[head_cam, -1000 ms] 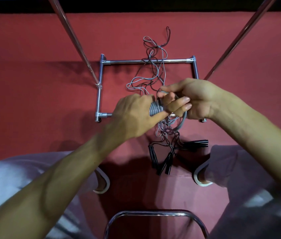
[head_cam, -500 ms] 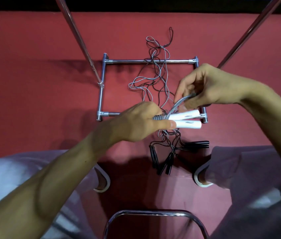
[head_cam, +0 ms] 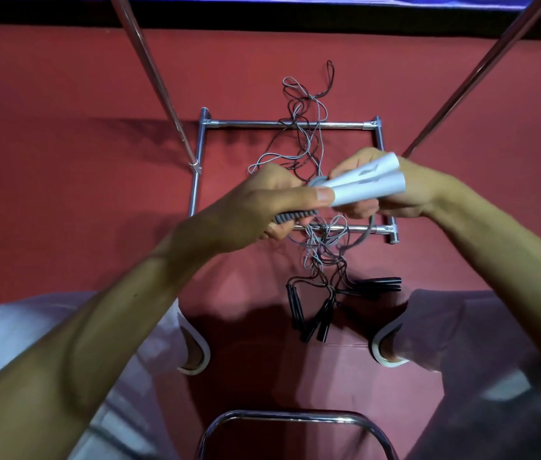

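Observation:
My left hand (head_cam: 255, 207) grips the ribbed grey end of a pair of white skipping-rope handles (head_cam: 362, 184), thumb pressed on the white part. The handles point up and right toward the camera. My right hand (head_cam: 405, 190) sits behind and under them, fingers curled around their far side and the grey cord (head_cam: 367, 232) that loops down from them. A tangle of thin grey and dark cords (head_cam: 309, 151) lies on the red floor below, running to several black handles (head_cam: 315, 317).
A chrome tube frame (head_cam: 292, 124) lies on the red floor under the hands, with two slanted chrome poles (head_cam: 152, 78) rising from it. A chrome chair edge (head_cam: 295, 418) is near the bottom. My knees in pale trousers and white shoes (head_cam: 196, 356) flank the cords.
The white handles have been lifted and tipped up toward the camera. My right hand has come down from the cord above onto the handles. My left hand has risen slightly.

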A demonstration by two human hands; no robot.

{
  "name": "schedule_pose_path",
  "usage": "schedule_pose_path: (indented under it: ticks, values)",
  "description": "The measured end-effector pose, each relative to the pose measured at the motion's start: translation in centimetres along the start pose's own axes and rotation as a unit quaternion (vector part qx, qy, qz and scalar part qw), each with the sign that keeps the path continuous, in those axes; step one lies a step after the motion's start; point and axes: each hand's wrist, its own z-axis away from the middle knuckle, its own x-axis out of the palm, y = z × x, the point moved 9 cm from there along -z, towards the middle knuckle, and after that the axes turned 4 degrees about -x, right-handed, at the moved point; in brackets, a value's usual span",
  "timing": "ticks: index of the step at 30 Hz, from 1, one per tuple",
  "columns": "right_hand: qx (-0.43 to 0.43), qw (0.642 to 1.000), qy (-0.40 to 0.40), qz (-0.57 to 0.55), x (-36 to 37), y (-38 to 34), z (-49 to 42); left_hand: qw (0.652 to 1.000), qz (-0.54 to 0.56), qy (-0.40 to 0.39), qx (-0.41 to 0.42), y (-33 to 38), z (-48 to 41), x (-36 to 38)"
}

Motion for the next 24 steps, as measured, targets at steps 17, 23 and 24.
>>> schedule_pose_path:
  ticks: [17, 23, 24]
  values:
    - [0.156, 0.896, -0.065, -0.411, 7.0, 7.7, -1.8, 0.843, -0.466, 0.206, 0.174, 1.8, 1.6, -1.0]
    - [0.135, 0.97, 0.157, -0.129, 1.6, 6.2, -2.0, 0.842, -0.426, 0.261, 0.204, 2.4, 1.8, -1.7]
    - [0.118, 0.97, 0.202, -0.065, -0.1, 5.6, -1.5, 0.843, -0.42, 0.266, 0.207, 2.7, 1.9, -1.8]
